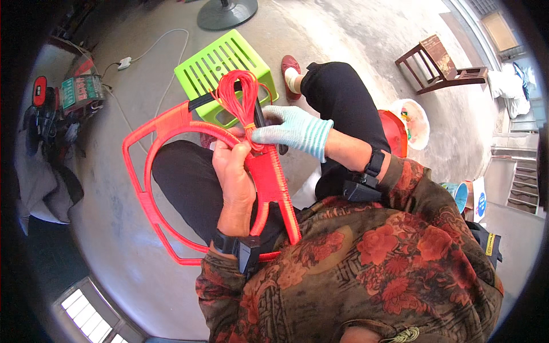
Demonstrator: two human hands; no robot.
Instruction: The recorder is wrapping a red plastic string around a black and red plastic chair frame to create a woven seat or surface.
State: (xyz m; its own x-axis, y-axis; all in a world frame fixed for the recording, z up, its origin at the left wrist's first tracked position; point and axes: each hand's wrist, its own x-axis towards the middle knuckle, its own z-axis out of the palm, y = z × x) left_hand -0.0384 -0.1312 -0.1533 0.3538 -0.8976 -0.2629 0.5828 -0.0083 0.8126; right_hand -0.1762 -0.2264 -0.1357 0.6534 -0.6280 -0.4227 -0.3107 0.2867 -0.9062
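Note:
Across my lap lies a large frame [151, 163] with a round inner ring and an angular outer edge, wound in bright red-orange cord. A black strip of it shows bare near the top. My left hand [233, 177], ungloved, is closed on the wrapped band near the ring's upper right. In a pale blue-white knit glove, my right hand [294, 130] closes around the lower end of a looped hank of red cord [237, 98], beside a dark bar. The hank is tied at its neck, and its loops stick up past my fingers. My right fingertips are partly hidden behind the cord.
A bright green plastic stool [220, 63] stands just beyond the frame. A small brown wooden chair [437, 66] is at the far right, and a red container [393, 134] sits by my right knee. A white cable [171, 68] trails over the floor at left, near piled items [80, 91].

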